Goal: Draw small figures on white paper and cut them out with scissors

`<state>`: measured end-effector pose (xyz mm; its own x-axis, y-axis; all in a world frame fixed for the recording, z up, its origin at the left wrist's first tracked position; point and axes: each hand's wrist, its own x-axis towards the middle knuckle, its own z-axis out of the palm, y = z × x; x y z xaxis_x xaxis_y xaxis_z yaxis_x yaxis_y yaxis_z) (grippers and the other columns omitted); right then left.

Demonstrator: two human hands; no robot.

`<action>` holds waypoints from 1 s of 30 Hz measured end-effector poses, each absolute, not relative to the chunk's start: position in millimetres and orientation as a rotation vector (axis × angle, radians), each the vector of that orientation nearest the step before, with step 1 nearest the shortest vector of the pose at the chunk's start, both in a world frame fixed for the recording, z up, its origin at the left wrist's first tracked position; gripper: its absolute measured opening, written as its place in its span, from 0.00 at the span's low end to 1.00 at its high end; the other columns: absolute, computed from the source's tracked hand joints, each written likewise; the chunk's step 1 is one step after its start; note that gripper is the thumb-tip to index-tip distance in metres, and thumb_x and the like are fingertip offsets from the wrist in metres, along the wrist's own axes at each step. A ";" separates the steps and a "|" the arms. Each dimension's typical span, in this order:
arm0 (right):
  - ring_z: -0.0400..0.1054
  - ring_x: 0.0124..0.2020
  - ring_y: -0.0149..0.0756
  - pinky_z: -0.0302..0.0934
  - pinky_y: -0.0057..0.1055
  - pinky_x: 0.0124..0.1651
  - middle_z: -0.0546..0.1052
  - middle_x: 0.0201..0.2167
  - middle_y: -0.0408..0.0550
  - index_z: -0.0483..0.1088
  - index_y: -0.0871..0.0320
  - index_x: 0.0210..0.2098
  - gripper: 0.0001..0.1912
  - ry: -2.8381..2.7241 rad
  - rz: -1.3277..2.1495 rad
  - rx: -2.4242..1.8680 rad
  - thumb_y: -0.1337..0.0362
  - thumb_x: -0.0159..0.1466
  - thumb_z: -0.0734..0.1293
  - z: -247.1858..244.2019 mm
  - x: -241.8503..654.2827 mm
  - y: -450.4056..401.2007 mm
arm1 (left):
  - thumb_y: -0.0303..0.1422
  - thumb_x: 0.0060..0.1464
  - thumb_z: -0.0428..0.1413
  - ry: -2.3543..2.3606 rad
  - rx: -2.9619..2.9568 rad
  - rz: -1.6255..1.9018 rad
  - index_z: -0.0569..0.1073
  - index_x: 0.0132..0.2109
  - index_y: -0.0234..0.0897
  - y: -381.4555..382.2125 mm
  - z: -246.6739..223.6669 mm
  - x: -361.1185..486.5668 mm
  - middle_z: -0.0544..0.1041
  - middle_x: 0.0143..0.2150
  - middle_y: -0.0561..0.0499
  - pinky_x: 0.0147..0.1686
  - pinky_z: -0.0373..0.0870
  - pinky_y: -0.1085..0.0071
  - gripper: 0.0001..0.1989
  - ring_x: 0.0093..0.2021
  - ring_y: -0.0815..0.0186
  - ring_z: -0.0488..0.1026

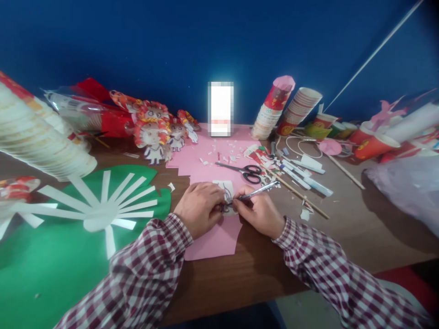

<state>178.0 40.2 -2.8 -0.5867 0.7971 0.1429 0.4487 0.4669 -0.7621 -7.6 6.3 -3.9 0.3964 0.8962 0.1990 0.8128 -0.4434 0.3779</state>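
My right hand (260, 209) grips a slim silver pen (262, 188), its tip low over a small piece of white paper (218, 184) with dark curved lines drawn on it. My left hand (202, 203) presses on the left side of that paper, fingers curled together and thumb close to the pen tip. Part of the drawing is hidden under the fingers. Beneath both lies a pink sheet of paper (214, 240). Just beyond my hands, black-handled scissors (242, 170) rest on the pink paper, blades pointing left.
Cut-out cartoon figures (154, 132) stand at the back left, behind a green sheet (30, 269) with white paper strips (99, 214). Stacks of paper cups (298, 112) lean near the blue wall. Several markers (302, 171), paper scraps and a wooden stick (312, 205) lie to the right.
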 end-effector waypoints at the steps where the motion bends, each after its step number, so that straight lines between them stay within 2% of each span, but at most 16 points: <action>1: 0.63 0.23 0.30 0.56 0.25 0.27 0.69 0.22 0.42 0.64 0.58 0.31 0.04 -2.237 0.948 -1.031 0.66 0.62 0.60 -2.9 177.9 40.3 | 0.26 0.45 0.50 1.516 2.435 0.556 0.69 0.41 0.41 6.3 -4.1 -7.8 0.74 0.44 0.51 0.51 0.59 0.59 0.13 0.50 0.60 0.66; 30: 0.63 0.23 0.29 0.55 0.25 0.27 0.69 0.22 0.41 0.65 0.58 0.31 0.05 -2.252 0.915 -1.025 0.65 0.63 0.60 -3.7 178.9 40.4 | 0.26 0.44 0.50 1.529 2.434 0.546 0.69 0.40 0.41 6.9 -3.9 -7.3 0.74 0.44 0.51 0.51 0.60 0.59 0.14 0.49 0.60 0.66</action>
<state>178.9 40.4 -3.7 -0.5928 0.7895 0.1589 0.4550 0.4911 -0.7428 -7.3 6.9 -3.9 0.3914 0.8993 0.1951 0.8195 -0.4371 0.3706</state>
